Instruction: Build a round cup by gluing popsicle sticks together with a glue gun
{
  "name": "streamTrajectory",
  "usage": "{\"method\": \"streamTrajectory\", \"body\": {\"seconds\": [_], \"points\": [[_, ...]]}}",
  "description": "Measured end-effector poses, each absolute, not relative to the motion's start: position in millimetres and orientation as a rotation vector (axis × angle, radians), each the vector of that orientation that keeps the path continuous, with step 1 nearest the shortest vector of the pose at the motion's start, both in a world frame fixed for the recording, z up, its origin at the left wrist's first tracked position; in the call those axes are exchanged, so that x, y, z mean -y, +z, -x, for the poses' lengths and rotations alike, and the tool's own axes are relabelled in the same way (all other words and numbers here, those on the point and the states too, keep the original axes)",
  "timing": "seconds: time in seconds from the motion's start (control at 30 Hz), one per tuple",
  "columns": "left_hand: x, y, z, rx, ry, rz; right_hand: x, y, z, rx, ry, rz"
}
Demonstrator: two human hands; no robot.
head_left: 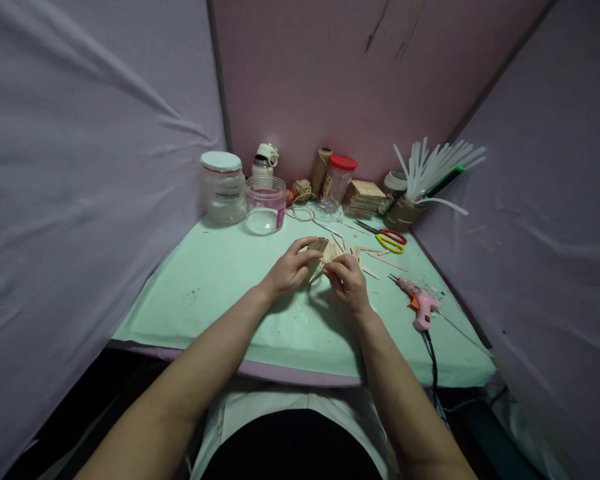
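My left hand [291,269] is closed around a small wooden piece [317,251] that looks built from flat sticks, held tilted above the table. Close beside it, my right hand [348,280] pinches a thin wooden stick [317,275] against the lower edge of that piece. Behind my right hand lies a loose pile of wooden sticks [375,256]. To the right rests a pink glue gun [422,303] with an orange trigger, its nozzle pointing toward the back left.
Scissors [391,241] with red and yellow handles lie behind the sticks. Along the back stand a lidded jar [223,190], an open clear tub [265,207], a twine ball [303,189], a red-lidded jar [338,180], stacked wooden squares [364,199] and a holder of glue sticks [405,215]. Cloth walls enclose the table [220,287].
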State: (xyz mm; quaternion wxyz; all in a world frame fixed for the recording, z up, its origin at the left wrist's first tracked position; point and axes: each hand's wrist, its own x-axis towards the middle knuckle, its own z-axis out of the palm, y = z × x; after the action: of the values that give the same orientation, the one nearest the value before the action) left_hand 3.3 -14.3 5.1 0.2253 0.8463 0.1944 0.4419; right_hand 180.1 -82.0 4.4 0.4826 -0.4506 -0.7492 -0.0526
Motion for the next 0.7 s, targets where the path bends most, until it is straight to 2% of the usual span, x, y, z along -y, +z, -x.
{"method": "streamTrajectory", "body": {"seconds": [0.43, 0.7], "points": [[16, 6, -3, -0.524, 1.232, -2.350, 87, 2, -177, 1.864, -0.456, 1.207], [18, 8, -3, -0.527, 1.200, -2.347, 90, -7, -173, 1.787, -0.505, 1.277]]}}
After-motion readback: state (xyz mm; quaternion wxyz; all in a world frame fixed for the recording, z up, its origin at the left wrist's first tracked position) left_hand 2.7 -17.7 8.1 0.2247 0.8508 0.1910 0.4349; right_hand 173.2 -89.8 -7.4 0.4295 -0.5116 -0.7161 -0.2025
